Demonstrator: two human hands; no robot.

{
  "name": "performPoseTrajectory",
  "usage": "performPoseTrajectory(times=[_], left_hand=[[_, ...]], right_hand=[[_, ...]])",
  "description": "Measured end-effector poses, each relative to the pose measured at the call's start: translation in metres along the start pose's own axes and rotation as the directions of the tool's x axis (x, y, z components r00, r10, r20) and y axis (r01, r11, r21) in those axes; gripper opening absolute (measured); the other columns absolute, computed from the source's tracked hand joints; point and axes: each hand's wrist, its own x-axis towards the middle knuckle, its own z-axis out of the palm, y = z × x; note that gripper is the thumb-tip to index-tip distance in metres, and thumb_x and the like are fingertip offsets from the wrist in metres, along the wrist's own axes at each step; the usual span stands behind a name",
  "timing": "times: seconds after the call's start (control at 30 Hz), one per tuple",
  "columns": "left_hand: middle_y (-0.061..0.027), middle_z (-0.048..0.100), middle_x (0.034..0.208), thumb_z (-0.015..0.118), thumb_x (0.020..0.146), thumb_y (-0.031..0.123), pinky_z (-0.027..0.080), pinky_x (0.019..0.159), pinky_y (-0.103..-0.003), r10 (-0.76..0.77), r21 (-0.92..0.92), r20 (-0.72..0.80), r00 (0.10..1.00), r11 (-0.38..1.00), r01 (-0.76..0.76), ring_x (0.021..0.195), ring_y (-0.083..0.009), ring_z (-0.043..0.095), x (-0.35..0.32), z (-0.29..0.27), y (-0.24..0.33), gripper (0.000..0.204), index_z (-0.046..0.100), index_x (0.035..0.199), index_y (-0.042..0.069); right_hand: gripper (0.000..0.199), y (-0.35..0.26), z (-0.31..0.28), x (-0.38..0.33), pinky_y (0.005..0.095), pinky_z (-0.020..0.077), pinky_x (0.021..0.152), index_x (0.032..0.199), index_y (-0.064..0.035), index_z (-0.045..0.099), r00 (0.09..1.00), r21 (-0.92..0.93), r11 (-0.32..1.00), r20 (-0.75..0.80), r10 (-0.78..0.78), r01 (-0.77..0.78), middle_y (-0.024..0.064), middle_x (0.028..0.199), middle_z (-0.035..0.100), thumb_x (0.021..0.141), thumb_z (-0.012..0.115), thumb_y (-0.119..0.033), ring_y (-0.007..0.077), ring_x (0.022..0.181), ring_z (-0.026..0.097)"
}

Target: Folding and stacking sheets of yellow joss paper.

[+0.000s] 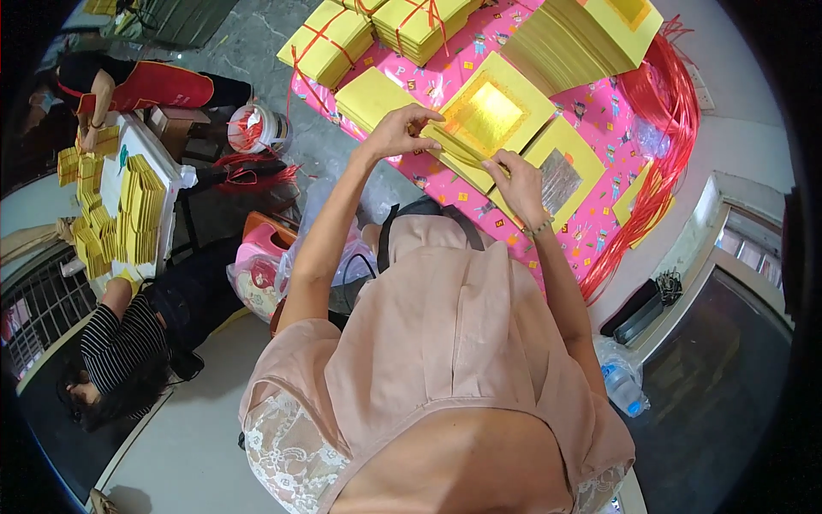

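A yellow paper sheet with a shiny gold foil square (pixel 486 107) lies in front of me, its near edge rolled or folded up. My left hand (pixel 404 131) pinches one end of that edge between thumb and fingers. At the other end my right hand (pixel 519 184) is closed on the paper, thumb pressed on the fold. Under my right hand lies a yellow paper with a silver foil patch (pixel 561 182). Beside my left hand rests a pile of plain yellow paper (pixel 368 98). Behind the sheet stands a tall fanned stack of yellow paper (pixel 561 47).
A pink patterned cloth (pixel 591 218) covers the table. Yellow bundles tied with red string (pixel 330 43) sit at the far left, and red strands (pixel 664 111) hang at the right. Two people work at a white table (pixel 111 184) with folded yellow pieces. A white bucket (pixel 265 128) stands between.
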Motion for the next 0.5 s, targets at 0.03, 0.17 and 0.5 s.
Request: performPoseTrajectory(times=[0.03,0.17,0.5], left_hand=[[-0.0051,0.062,0.087,0.086,0.073,0.032,0.050,0.069,-0.032,-0.009,0.007,0.004,1.000,1.000,0.009,0.076,-0.0173,0.059,-0.001,0.000,0.001,0.052,0.069,0.118,0.012],[-0.0049,0.061,0.086,0.084,0.074,0.032,0.049,0.068,-0.032,-0.003,-0.019,-0.016,1.000,1.000,0.003,0.076,-0.0169,0.059,-0.004,0.003,0.003,0.049,0.069,0.117,0.012],[-0.0078,0.064,0.097,0.080,0.080,0.033,0.051,0.074,-0.034,0.078,0.099,-0.085,0.993,0.993,-0.070,0.085,-0.0223,0.063,0.007,0.002,0.006,0.034,0.073,0.104,0.011]], right_hand=[[0.029,0.000,0.000,-0.001,0.0436,0.0492,0.066,0.088,-0.0054,0.064,1.000,0.000,1.000,-0.001,0.001,-0.001,0.0141,0.081,0.064,0.094,0.063,-0.033,0.0347,0.075,0.065],[0.029,0.001,0.001,-0.002,0.0439,0.0488,0.065,0.087,-0.0056,0.064,1.000,0.007,1.000,-0.004,-0.010,0.010,0.0141,0.081,0.064,0.094,0.062,-0.034,0.0344,0.075,0.065],[0.033,-0.003,-0.002,0.003,0.0428,0.0501,0.067,0.088,-0.0062,0.066,1.000,0.058,0.998,0.020,0.009,-0.010,0.0116,0.083,0.065,0.091,0.065,-0.039,0.0320,0.077,0.066]])
